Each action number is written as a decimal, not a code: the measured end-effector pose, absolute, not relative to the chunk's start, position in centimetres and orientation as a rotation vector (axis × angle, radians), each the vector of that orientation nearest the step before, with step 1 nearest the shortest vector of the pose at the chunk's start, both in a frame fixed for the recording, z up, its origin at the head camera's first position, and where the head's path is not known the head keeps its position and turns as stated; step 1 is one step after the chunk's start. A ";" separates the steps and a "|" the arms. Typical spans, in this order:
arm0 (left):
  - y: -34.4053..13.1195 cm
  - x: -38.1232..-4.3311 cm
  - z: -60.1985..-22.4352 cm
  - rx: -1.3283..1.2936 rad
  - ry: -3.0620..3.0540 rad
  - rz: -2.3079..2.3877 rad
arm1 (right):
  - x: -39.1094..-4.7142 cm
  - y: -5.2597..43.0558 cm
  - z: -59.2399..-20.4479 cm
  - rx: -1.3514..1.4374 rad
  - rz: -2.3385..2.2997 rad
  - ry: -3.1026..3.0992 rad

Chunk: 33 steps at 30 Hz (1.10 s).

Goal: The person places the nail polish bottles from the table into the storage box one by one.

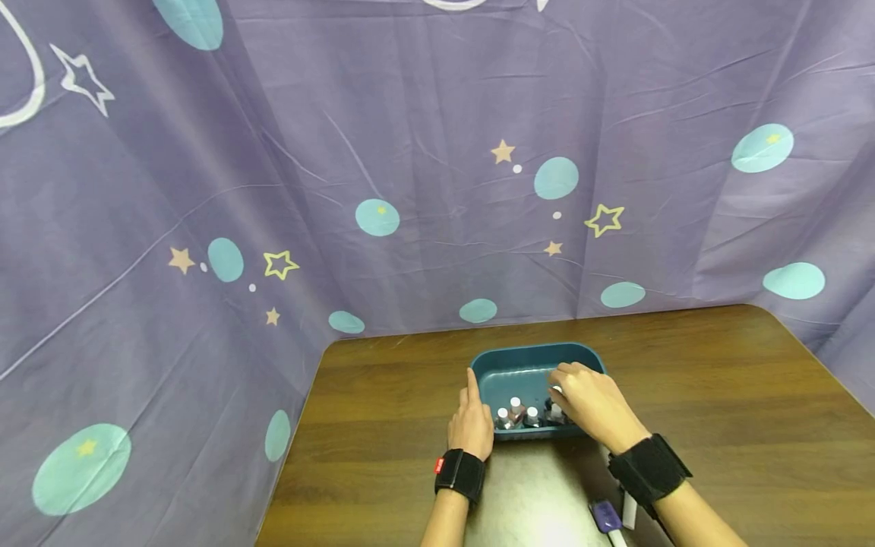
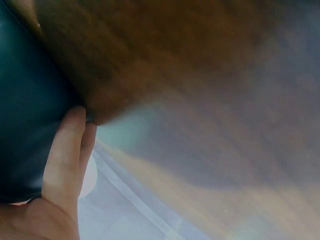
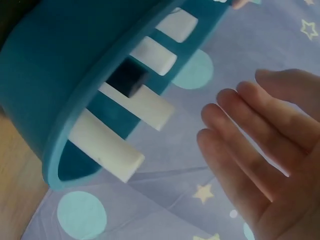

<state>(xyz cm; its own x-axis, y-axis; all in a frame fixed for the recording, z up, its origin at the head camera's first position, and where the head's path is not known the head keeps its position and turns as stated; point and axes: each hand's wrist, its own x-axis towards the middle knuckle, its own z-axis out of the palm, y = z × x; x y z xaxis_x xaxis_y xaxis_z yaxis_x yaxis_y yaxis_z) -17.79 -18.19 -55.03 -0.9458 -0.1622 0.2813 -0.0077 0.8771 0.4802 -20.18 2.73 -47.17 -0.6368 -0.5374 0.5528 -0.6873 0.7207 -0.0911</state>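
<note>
A teal plastic tray stands on the table, holding several small bottles with white caps along its near side. My left hand rests at the tray's left wall, fingers straight against its outer side in the left wrist view. Over the tray's right part is my right hand, close above the bottles there. In the right wrist view its fingers are spread loosely and hold nothing. Tall white caps and a dark piece show above the tray's rim in that view.
A purple-headed tool with a white handle lies near the right forearm, beside a white piece partly hidden by the wrist strap. The wooden table meets a purple patterned curtain at the back and left.
</note>
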 end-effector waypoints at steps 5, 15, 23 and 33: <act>-18.1 -17.8 -55.0 0.130 -2.739 -0.702 | -18.3 3.6 -46.8 0.935 0.399 -2.427; -18.3 -17.7 -54.9 0.136 -2.744 -0.707 | -14.5 4.8 -47.7 1.018 0.303 -2.456; -18.1 -17.9 -55.0 0.125 -2.736 -0.699 | -13.5 5.5 -49.7 1.030 0.340 -2.560; -18.1 -17.7 -54.8 0.143 -2.751 -0.739 | -12.5 6.1 -52.3 1.068 0.349 -2.762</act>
